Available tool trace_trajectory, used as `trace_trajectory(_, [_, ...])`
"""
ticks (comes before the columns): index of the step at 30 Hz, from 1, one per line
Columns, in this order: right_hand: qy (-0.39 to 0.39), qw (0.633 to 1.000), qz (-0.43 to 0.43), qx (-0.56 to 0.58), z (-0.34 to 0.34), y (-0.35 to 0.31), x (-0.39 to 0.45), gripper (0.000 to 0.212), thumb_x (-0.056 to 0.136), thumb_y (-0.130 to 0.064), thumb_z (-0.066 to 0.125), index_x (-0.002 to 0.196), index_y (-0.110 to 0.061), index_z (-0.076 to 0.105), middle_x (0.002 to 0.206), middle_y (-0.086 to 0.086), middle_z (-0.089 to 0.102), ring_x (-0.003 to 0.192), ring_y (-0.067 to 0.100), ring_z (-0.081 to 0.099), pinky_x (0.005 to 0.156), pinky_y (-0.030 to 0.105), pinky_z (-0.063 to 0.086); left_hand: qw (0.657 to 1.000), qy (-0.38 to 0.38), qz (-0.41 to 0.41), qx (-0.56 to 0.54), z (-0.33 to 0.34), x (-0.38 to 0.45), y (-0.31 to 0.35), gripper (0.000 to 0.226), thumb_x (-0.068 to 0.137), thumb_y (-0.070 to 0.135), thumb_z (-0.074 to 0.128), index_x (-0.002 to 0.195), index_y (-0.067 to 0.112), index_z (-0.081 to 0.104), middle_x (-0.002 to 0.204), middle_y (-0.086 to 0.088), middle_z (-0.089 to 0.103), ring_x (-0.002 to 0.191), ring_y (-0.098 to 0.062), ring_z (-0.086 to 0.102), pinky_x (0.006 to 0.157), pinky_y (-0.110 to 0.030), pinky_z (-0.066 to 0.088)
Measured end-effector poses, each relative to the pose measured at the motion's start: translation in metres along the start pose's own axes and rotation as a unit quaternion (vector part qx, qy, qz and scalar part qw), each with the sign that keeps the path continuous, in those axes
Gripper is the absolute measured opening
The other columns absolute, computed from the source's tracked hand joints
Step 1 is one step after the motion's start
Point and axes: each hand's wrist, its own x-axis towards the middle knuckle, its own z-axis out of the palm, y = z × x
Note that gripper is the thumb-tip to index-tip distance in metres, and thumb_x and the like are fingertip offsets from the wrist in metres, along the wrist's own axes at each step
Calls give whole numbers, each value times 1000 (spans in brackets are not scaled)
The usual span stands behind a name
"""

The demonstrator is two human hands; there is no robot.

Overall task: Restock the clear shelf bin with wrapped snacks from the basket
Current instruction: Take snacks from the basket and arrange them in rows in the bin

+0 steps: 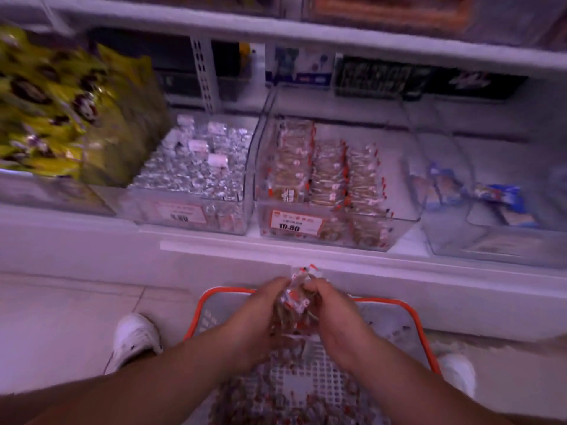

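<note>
Both hands hold one stack of wrapped snacks (294, 305), brown biscuits in clear wrappers with red and white ends, just above the basket. My left hand (257, 317) grips the stack's left side and my right hand (334, 320) grips its right side. The white mesh basket with an orange rim (408, 314) stands on the floor below, with several more of the same snacks (276, 403) on its bottom. On the shelf straight ahead, the clear shelf bin (405, 223) with an orange 10.80 price tag holds rows of the same snacks (325, 173).
Left of that bin sits a clear bin of silver-wrapped sweets (196, 170); further left is a heap of yellow packets (58, 108). To the right a clear bin (491, 243) holds a few blue packets. White shoes (135, 335) stand on the tiled floor beside the basket.
</note>
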Motion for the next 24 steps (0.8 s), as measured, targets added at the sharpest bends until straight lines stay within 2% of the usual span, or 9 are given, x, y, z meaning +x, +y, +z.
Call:
trace_trajectory(2, [-2,999,-21,-44,5,-9,-27,29,94,-28,57,102,-7,75,99,13,76,91,31,72,83,46,58,999,20,34,1,4,-23,4,44,72,48,64,99,17,79,98,-12,77,79,-24,72,68,-33,57])
trace_trajectory(5, [-49,998,-16,-21,6,-24,-63,30,94,-28,53,101,-10,76,101,18,75,86,31,72,74,43,57,996,16,85,-23,17,-48,14,27,87,29,63,110,16,72,108,-16,74,90,-30,70,84,-52,58])
trace_trajectory(9, [-113,992,-8,62,5,-53,-86,41,93,-25,46,122,-3,66,120,26,66,95,32,63,87,49,49,985,41,150,-67,49,-63,32,33,84,-1,54,109,14,69,99,-18,74,80,-29,66,69,-36,49])
trace_trajectory(11, [-148,985,0,90,7,-63,-89,43,91,-26,45,120,-3,67,114,22,69,90,29,67,82,47,52,975,82,201,-54,59,-63,39,23,89,6,59,104,18,71,93,-11,76,79,-26,69,72,-34,51])
trace_trajectory(14, [-180,979,35,89,14,-67,-87,42,82,-27,46,111,-14,74,105,13,71,81,27,67,70,41,55,943,159,286,62,63,-59,39,17,93,41,60,102,31,69,81,13,75,69,0,67,62,-15,52])
trace_trajectory(17, [-179,978,49,94,15,-67,-77,50,80,-24,46,123,-13,68,117,16,67,93,32,60,71,39,50,912,191,325,159,59,-54,39,32,79,62,48,103,46,62,101,19,68,94,10,61,88,-17,50])
trace_trajectory(18, [-189,976,43,101,15,-68,-74,51,81,-23,47,127,-11,65,120,19,67,95,34,62,71,42,51,906,186,335,179,57,-52,42,31,78,63,48,101,47,62,104,19,65,99,7,60,94,-21,49])
trace_trajectory(21, [-212,970,1,118,12,-74,-67,48,83,-23,50,124,-4,66,105,23,70,77,35,69,57,41,57,939,86,319,92,52,-51,59,25,77,58,56,94,43,67,82,11,73,73,-2,67,66,-16,54])
trace_trajectory(24, [-215,968,-1,125,9,-84,-61,43,85,-27,50,110,-1,73,104,28,67,81,39,69,58,38,58,961,14,277,6,43,-46,71,28,75,38,68,103,36,71,92,-5,77,73,-18,71,56,-26,56])
